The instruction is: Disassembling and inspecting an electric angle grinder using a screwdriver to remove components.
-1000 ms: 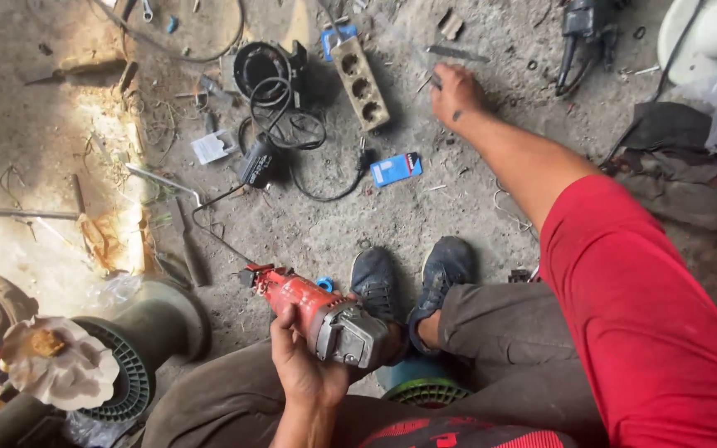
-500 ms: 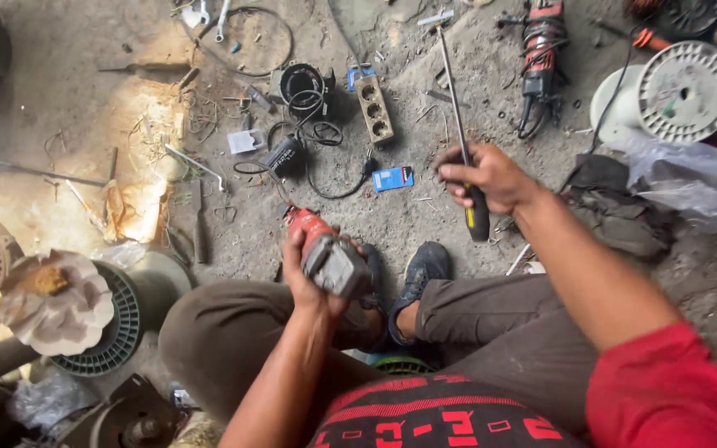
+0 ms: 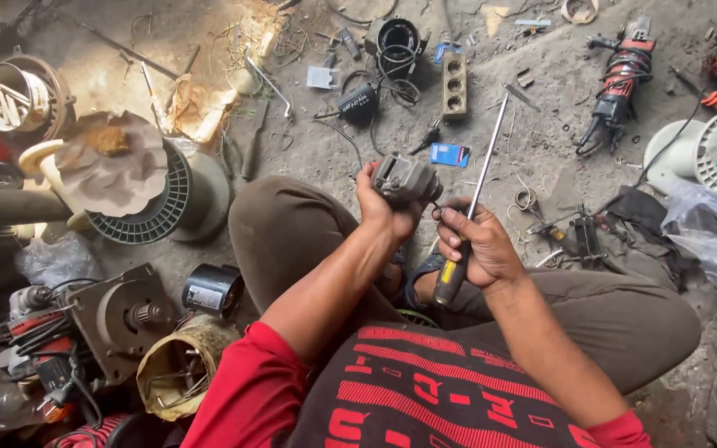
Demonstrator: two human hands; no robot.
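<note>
The person is sitting on the dirt floor [image 3: 209, 50] with knees up, forearms converging over the lap. The left hand [image 3: 379, 203] is wrapping its grip around a grey metal power-tool gear head [image 3: 406, 178], holding it upright just beyond the knee. The right hand [image 3: 479, 245], just right of that grip, is clenching a long steel-shafted screwdriver with a black-and-yellow handle [image 3: 466, 224], shaft angling up and away. Bracing the head firmly and seating the tip squarely would likely help here.
</note>
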